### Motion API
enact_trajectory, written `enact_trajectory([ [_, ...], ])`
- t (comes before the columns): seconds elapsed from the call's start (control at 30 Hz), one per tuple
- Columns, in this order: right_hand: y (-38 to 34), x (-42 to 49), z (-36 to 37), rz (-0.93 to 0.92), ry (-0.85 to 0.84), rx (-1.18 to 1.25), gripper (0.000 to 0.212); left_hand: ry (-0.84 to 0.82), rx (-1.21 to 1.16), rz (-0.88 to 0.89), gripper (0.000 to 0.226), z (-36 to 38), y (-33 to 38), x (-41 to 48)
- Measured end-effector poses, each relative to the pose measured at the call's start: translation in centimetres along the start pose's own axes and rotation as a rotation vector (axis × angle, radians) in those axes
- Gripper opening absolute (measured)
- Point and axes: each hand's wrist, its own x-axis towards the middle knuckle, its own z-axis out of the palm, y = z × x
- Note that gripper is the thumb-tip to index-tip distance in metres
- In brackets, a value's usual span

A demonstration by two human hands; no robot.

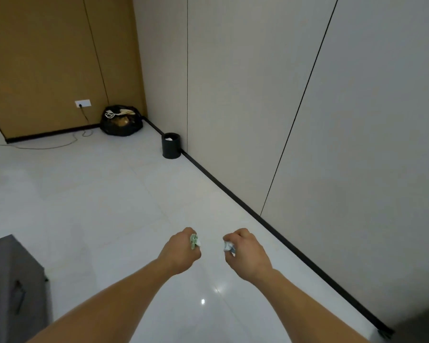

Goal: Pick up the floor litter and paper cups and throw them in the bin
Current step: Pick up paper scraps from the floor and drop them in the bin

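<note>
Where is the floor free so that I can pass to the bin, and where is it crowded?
The floor is bare from under the left hand and right hand up to the bin, along the black skirting. Crowded: the far corner, with the black bag and the cable, and the grey cabinet at lower left.

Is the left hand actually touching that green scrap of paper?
Touching. The head view shows the left hand curled round the green scrap, which pokes out of the fist.

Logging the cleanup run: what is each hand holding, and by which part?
The left hand grips a crumpled green-and-white scrap; the right hand grips a crumpled white scrap. Both are balled in curled fingers, ends poking out.
</note>
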Motion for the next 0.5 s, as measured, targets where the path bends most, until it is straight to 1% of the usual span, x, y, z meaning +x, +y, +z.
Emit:
enact_trajectory([
  [0.13,0.3,8.4,-0.3,-0.023,-0.026,0.028,0.035,0.016,0.036,-0.027,0.035,-2.9,0.6,7.8],
  [0.3,2.5,19.9,0.1,-0.068,-0.050,0.035,0.036,0.053,0.055,-0.042,0.033,-4.3,1.7,18.2],
  [0.5,4.9,34.3,-0.7,-0.164,-0.082,0.030,0.035,0.117,0.080,-0.127,0.034,-7.1,3.4,30.2],
])
